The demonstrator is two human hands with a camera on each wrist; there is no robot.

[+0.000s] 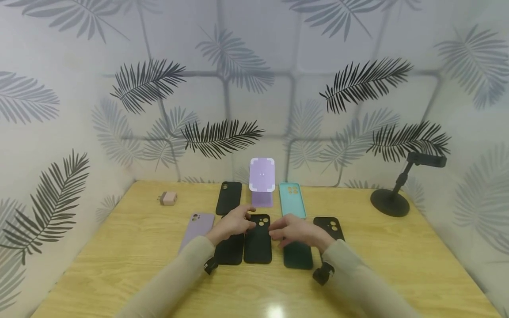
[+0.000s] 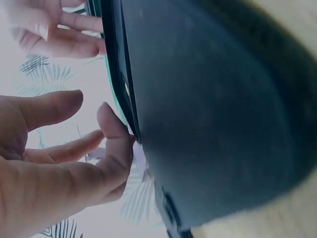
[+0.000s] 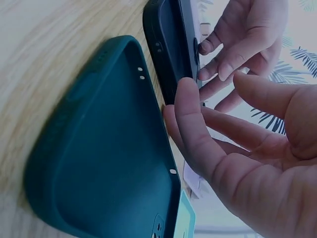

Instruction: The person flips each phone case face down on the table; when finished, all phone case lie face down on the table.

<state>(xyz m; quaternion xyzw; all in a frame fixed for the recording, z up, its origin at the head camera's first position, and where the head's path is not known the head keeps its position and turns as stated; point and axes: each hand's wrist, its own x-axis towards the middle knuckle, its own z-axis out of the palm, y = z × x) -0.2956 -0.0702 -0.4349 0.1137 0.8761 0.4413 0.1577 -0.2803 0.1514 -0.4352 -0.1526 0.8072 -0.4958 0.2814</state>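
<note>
The left hand [image 1: 235, 221], fingers loosely bent and pinching nothing, and the right hand [image 1: 296, 229], relaxed and spread, flank the middle black case [image 1: 257, 245] below frame centre; contact is unclear. Straightening it seems underway; shifting it calls for even fingertip pressure.

The cases [image 1: 257, 245] are black, lilac, turquoise and dark green, the wallpaper [image 1: 258, 101] grey-and-black leaf-patterned.

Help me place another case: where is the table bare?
Bare wood lies right of the rightmost black case, in front of the black stand, and left of the lilac case, in front of the charger. Crowded: the middle, with cases around the left hand and right hand.
</note>
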